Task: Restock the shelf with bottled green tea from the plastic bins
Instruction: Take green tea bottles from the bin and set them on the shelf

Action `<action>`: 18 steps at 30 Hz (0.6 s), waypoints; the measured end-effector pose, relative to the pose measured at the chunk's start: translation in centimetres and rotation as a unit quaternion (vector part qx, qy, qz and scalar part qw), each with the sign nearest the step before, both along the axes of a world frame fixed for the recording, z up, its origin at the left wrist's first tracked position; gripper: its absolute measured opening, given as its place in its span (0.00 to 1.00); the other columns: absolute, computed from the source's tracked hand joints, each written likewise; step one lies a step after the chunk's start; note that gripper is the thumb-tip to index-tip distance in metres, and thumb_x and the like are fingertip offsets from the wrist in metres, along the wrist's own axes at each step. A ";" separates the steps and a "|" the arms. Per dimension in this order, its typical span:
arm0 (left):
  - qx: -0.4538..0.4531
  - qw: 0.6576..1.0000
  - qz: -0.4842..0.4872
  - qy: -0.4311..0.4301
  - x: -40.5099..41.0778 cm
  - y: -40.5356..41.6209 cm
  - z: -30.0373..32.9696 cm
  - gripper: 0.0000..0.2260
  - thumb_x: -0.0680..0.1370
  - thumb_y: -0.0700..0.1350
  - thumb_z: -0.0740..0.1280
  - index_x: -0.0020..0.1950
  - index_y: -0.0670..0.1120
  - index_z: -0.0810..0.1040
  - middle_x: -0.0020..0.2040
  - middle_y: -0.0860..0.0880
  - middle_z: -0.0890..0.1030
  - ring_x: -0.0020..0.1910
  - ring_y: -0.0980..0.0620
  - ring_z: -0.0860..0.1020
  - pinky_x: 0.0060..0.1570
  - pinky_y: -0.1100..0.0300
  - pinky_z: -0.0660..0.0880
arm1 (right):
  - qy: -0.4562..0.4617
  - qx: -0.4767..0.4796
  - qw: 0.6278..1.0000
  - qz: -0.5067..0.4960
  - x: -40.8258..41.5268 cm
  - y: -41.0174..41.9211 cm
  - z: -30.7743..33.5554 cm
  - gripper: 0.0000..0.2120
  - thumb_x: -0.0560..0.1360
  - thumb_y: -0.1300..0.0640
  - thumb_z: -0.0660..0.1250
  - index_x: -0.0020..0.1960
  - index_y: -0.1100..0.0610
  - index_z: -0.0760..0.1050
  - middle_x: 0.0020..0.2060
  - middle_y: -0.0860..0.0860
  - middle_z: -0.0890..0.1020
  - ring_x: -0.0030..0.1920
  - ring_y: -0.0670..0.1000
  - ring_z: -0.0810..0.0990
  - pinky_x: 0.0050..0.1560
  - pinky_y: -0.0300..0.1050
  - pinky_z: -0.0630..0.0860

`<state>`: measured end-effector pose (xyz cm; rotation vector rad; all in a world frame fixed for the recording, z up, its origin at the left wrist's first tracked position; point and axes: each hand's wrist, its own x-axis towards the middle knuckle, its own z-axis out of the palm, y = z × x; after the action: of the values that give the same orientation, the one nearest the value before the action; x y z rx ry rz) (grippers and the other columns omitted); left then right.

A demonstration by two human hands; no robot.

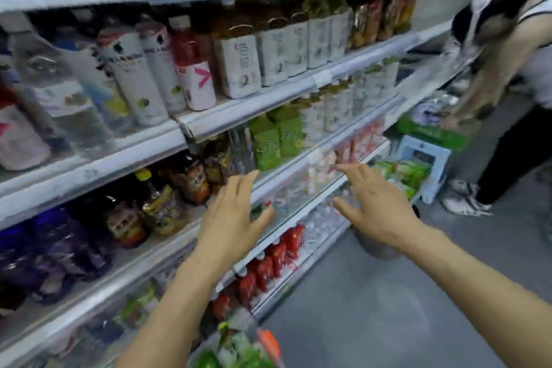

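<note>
Both hands were empty, held in front of the shelf unit at the centre of the frame. The left hand [231, 218] had its fingers [242, 185] straight and spread, pointing up and right toward the shelf edge [286, 170]. The right hand [375, 205] was likewise open, fingers extended toward the left, thumb apart. Neither hand touched a bottle.

The bottled green tea to be stocked lay below the hands: a bin [268, 343] at the bottom centre of the frame held green-and-white bottles [236, 349], blurred beyond counting. A second bin [430, 176] with green-labelled packs sat on the floor at right centre, beyond the right hand. The bottom-centre bin appeared nearer to the left hand, so a downward reach was judged to be the next requirement. The long axis of the bin bottles could not be determined.

On the shelf, two green cartons [276, 139] stood upright above and between the hands. Four shelf levels were visible, and bottles on them stood upright. A second person [513, 75] bent over at the right of the frame.
</note>
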<state>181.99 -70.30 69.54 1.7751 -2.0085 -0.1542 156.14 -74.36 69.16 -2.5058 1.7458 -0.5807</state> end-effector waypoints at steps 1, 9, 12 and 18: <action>0.012 1.000 -0.008 0.011 -3.0 -1.1 -1.0 0.31 0.80 0.57 0.65 0.80 0.51 0.57 0.73 0.49 0.65 0.71 0.46 0.68 0.65 0.49 0.70 | -0.003 0.017 1.000 -0.010 -3.1 -0.6 -0.7 0.30 0.78 0.43 0.63 0.76 0.51 0.58 0.68 0.51 0.68 0.65 0.56 0.71 0.50 0.50 0.73; 0.122 0.986 -0.039 0.104 -21.3 -8.4 -8.2 0.29 0.80 0.55 0.66 0.78 0.54 0.60 0.71 0.52 0.66 0.70 0.50 0.68 0.62 0.56 0.67 | 0.033 0.182 0.979 -0.084 -21.5 -7.7 -5.4 0.28 0.78 0.44 0.64 0.74 0.52 0.62 0.67 0.52 0.67 0.66 0.55 0.70 0.58 0.55 0.74; 0.166 0.979 -0.036 0.110 -24.3 -11.3 -10.4 0.29 0.80 0.55 0.66 0.78 0.53 0.60 0.72 0.50 0.66 0.70 0.49 0.68 0.63 0.57 0.67 | 0.026 0.227 0.970 -0.087 -24.9 -11.1 -7.9 0.28 0.78 0.45 0.65 0.73 0.53 0.63 0.67 0.53 0.68 0.66 0.56 0.70 0.59 0.56 0.74; 0.223 0.965 0.007 0.140 -28.1 -19.7 -14.9 0.27 0.80 0.53 0.68 0.77 0.52 0.63 0.73 0.50 0.67 0.72 0.50 0.67 0.64 0.61 0.63 | 0.021 0.281 0.956 -0.076 -29.6 -21.5 -13.1 0.29 0.77 0.47 0.67 0.73 0.55 0.63 0.67 0.56 0.69 0.66 0.58 0.71 0.60 0.54 0.73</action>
<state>153.90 -90.00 54.63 1.8947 -1.8514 -0.8624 126.56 -95.85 56.04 -2.0161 1.8041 -0.0145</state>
